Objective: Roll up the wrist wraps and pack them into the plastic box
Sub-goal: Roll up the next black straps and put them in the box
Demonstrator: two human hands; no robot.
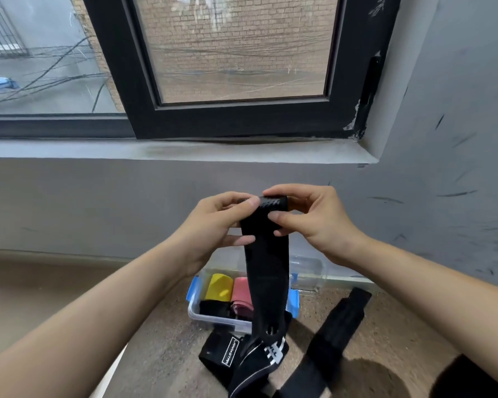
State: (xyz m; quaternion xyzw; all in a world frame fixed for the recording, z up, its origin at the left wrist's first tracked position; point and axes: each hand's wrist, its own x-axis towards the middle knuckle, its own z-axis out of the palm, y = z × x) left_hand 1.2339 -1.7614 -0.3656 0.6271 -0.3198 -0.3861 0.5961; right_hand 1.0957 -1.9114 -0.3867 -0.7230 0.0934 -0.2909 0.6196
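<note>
Where the wrap (266, 268) hangs, a white-lettered label (230, 353) lies below

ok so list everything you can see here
plastic box: 1, clear with blue latches, on the floor
rolled wraps: 3, yellow, pink, black, inside the plastic box
held wrap: 1, black, hanging above the plastic box
loose wraps: at least 2, black, on the floor in front and right of the box
window: 1, dark frame, in the grey wall
hands: 2, left hand and right hand pinching the held wrap's top end
</note>
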